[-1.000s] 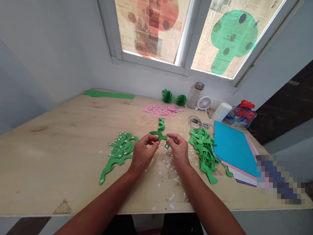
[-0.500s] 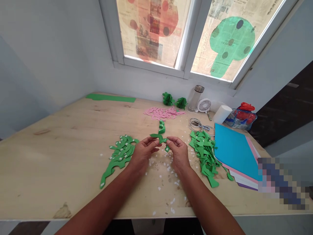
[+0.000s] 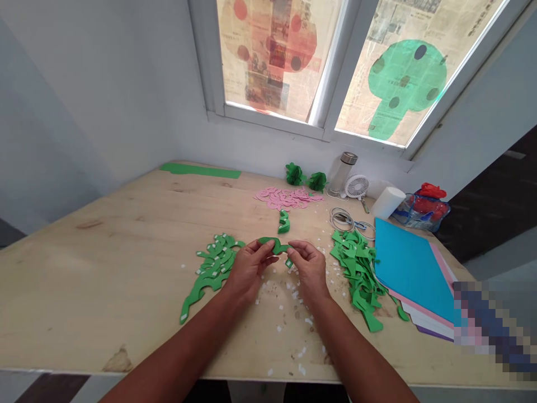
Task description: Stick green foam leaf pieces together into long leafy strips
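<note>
Between my two hands, over the middle of the table, is a wavy green paper piece [image 3: 277,245]. My left hand [image 3: 250,265] pinches its left part, and my right hand [image 3: 309,266] has its fingertips closed on the right end. A small green end with a white square [image 3: 289,262] shows beside the right fingertips. Left of my left hand lies a heap of curved green pieces [image 3: 218,258] bearing white squares. Just beyond my hands sits a small green stack [image 3: 284,222]. Green scraps [image 3: 358,268] are piled to the right of my right hand.
Pink paper pieces [image 3: 289,197] lie farther back, before two green paper ornaments [image 3: 295,174]. A bottle [image 3: 342,173], fan [image 3: 356,186], scissors [image 3: 356,223], white roll [image 3: 389,202] and blue sheets [image 3: 413,268] stand or lie at the right. White bits dot the table [image 3: 126,268].
The view has shifted slightly, so the scene sits a little lower and farther right. The held green piece has tilted, and its white square near my right fingertips no longer shows.
</note>
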`<state>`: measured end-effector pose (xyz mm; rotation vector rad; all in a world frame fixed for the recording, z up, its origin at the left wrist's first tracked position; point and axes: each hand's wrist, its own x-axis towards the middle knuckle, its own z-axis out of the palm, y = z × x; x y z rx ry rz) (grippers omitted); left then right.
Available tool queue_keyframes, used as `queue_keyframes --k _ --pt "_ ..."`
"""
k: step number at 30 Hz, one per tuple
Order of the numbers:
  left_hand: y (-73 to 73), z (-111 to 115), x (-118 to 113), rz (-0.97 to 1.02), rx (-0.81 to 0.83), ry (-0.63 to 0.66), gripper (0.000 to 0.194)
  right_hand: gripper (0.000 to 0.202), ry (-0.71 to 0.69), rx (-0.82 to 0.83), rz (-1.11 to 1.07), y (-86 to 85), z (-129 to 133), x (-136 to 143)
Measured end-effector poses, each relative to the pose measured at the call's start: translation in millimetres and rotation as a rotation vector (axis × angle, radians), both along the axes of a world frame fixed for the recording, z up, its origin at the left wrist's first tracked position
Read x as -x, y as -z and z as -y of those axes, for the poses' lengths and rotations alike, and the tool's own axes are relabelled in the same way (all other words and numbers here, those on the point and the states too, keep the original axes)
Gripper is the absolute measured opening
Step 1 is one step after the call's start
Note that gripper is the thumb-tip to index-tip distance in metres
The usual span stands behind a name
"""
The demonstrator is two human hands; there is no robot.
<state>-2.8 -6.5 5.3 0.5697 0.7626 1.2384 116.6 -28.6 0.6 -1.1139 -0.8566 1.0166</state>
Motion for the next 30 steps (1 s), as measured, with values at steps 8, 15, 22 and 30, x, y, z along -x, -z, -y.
queue_keyframes --k 8,15,22,30 --pt "-0.6 -0.4 2.1 0.063 0.019 0.064 0.022 0.023 -0.015 -0.016 -0.051 -3.8 2.1 0.7" --pt "-0.9 -2.0 3.1 0.003 -0.032 -0.022 0.023 0.026 -0.049 0.004 -0.071 -6.5 3.0 0.2" --pt "-5.9 0.7 3.6 0.008 -0.008 0.041 0.023 0.027 -0.021 0.015 -0.081 -4.4 1.9 -0.7" --pt "-3.9 3.1 -0.3 -0.130 -0.049 0.054 0.028 0.026 -0.018 0.009 -0.093 0.4 -1.2 -2.9"
